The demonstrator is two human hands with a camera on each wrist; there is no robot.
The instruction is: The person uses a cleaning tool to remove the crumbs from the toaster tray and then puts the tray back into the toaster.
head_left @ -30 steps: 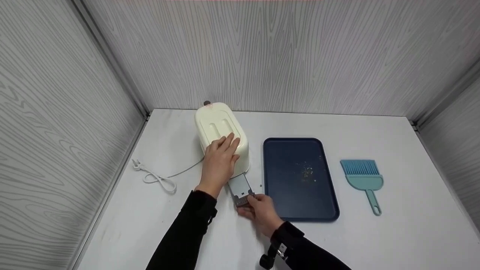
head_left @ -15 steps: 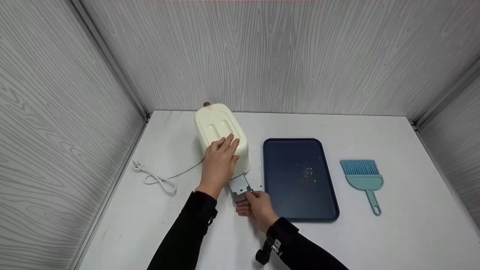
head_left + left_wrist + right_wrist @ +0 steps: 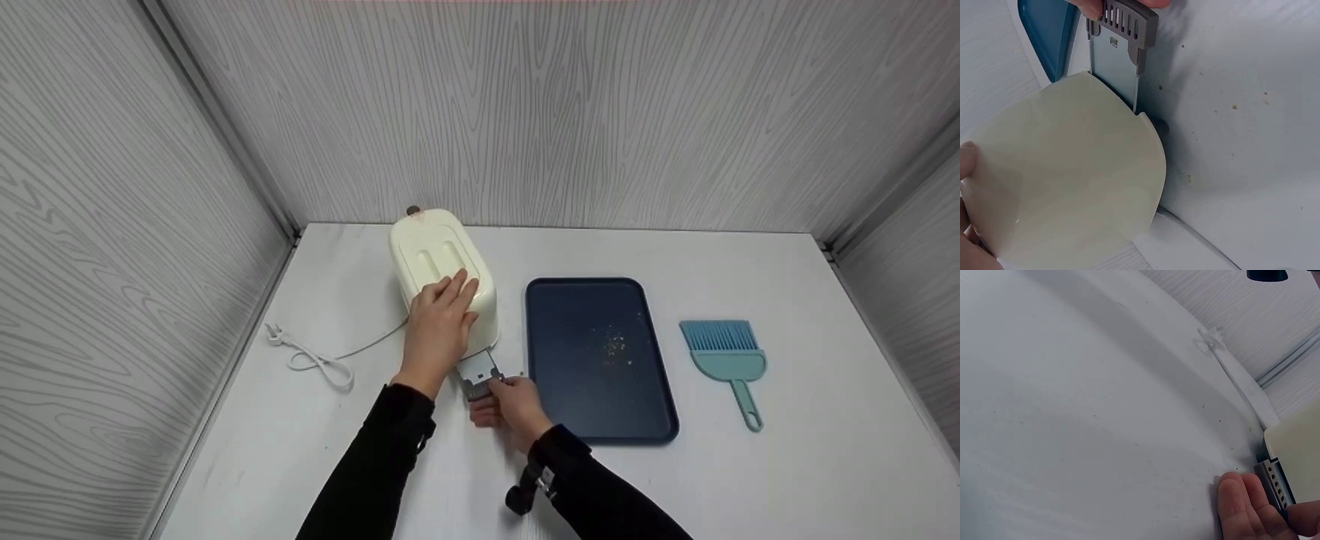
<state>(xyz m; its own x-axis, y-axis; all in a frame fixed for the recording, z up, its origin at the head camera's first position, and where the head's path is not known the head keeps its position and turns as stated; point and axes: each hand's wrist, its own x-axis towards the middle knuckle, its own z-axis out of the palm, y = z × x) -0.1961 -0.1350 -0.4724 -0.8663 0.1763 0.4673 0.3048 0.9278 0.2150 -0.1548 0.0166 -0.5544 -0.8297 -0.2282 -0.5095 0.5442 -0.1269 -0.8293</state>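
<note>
A cream toaster [image 3: 431,236] stands on the white table, its two slots facing up. My left hand [image 3: 435,334] rests on its near end, fingers laid along the top and thumb by the right edge. From the bottom of that near end juts a metal crumb tray [image 3: 1113,64] with a grey slotted handle, part of it inside the toaster. My right hand [image 3: 514,405] pinches the handle at its right side, thumb above. In the right wrist view the other fingers [image 3: 1238,506] extend under and beside the handle.
Right of the toaster lies a dark blue tray [image 3: 577,405] with crumbs [image 3: 615,346] on it. Farther right is a teal brush [image 3: 731,365]. The toaster's cord and plug [image 3: 322,364] lie to the left. Small crumbs dot the table near the toaster.
The right hand has moved a little toward the toaster with the crumb tray, so less of the tray sticks out. The left hand has stayed on the toaster.
</note>
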